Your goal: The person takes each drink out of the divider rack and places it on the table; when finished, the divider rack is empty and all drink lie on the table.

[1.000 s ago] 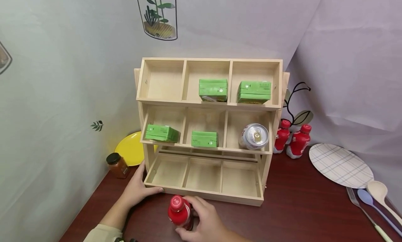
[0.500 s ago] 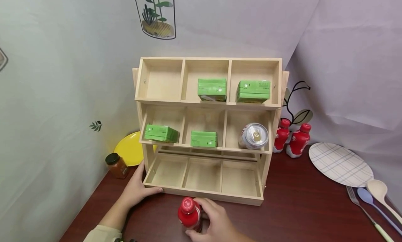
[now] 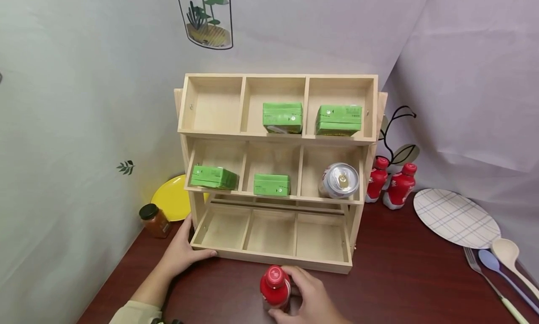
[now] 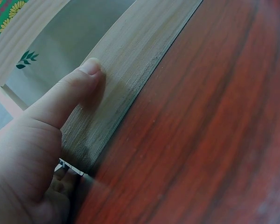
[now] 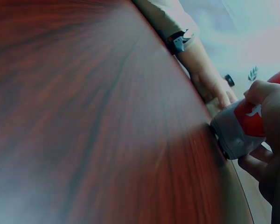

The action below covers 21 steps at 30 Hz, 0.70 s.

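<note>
My right hand [image 3: 312, 297] grips a red-capped drink bottle [image 3: 274, 289] in front of the wooden rack, thumb and fingers on its sides. In the right wrist view the upright bottle's grey lower part [image 5: 234, 133] is close over the dark table. My left hand [image 3: 180, 254] holds the lower left corner of the three-tier wooden rack [image 3: 269, 255]. In the left wrist view the thumb [image 4: 72, 88] presses on the rack's front board [image 4: 126, 70], the fingers going round its side. The bottom tier's three compartments hold nothing.
Green cartons [image 3: 283, 117] stand in the upper two tiers, with a silver can [image 3: 340, 180] at middle right. A brown jar [image 3: 155, 220] and yellow plate [image 3: 172, 198] are left; red bottles [image 3: 399, 186], a checked plate [image 3: 456, 219], fork [image 3: 473, 261] and spoons [image 3: 505, 253] right.
My right hand has carried the bottle to the right along the front of the rack. The left hand keeps its hold on the corner. The head view has shifted slightly.
</note>
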Each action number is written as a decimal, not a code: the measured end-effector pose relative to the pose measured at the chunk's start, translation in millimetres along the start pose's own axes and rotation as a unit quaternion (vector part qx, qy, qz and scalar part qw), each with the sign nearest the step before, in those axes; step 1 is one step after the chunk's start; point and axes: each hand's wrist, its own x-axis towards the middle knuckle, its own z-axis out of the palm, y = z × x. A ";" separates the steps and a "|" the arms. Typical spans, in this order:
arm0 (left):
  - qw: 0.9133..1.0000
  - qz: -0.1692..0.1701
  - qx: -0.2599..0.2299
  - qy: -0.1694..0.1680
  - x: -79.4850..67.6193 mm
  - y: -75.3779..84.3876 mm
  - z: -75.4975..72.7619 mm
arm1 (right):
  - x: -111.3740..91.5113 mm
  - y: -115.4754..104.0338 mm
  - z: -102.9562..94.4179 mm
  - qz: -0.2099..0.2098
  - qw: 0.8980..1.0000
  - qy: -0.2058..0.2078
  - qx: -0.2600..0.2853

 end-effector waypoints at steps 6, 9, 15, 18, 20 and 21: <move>1.000 -0.001 0.004 -0.002 -0.1 -1.2 0.2 | -9.0 0.9 -15.2 0.007 1.000 0.007 -0.021; 1.000 -0.004 0.007 -0.003 -0.2 -1.4 0.1 | -13.1 1.0 -21.4 0.034 0.999 0.002 -0.010; 1.000 -0.001 0.000 -0.002 -0.3 -1.7 0.2 | -21.2 4.6 -33.9 0.063 0.998 0.007 -0.006; 1.000 0.000 -0.001 -0.002 -0.4 -1.6 0.2 | -25.3 6.3 -41.6 0.072 0.997 0.011 -0.016; 1.000 0.003 0.000 -0.001 -0.2 -1.6 0.1 | -28.3 7.7 -46.9 0.079 0.997 0.014 -0.017; 1.000 0.004 0.001 0.000 -0.1 -1.7 0.1 | -29.7 8.5 -49.5 0.081 0.996 0.017 -0.021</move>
